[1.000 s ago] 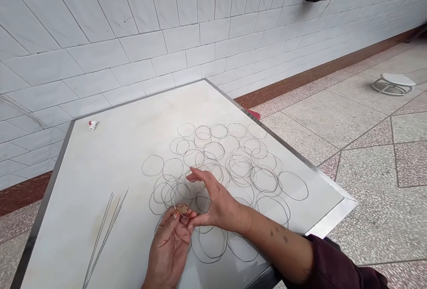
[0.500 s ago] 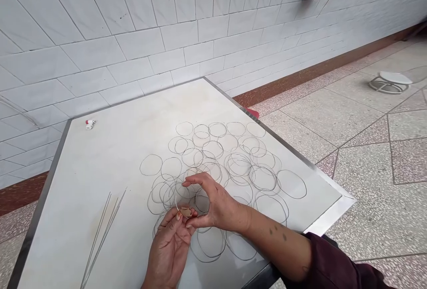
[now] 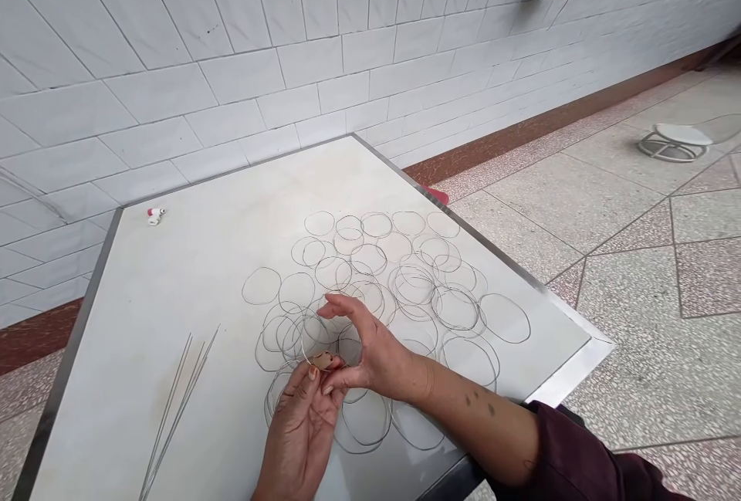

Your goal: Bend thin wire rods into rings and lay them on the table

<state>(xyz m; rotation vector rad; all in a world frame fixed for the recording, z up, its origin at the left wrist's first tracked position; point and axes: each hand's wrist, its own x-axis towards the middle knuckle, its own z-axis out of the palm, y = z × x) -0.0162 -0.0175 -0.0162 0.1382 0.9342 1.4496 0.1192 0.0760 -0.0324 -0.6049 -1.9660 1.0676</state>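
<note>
Between the thumb and fingers of my left hand (image 3: 301, 420) is a small brown piece (image 3: 322, 361), with a thin wire curving up from it. My right hand (image 3: 376, 346) is just to its right, thumb and fingers spread in a wide curve, the thumb close to my left fingertips. No object shows clearly in the right hand. Beneath and around both hands, many thin wire rings (image 3: 368, 259) lie overlapping on the white table (image 3: 231, 246).
Several straight wires (image 3: 174, 416) lie at the table's left front. A small white and red item (image 3: 155, 216) sits near the far left corner. Tiled wall (image 3: 231, 99) stands behind the table. A round stool (image 3: 675, 142) is on the floor at right.
The brown piece has tilted between my left fingers, and my left hand has shifted slightly right. My right hand's fingers have moved up a little.
</note>
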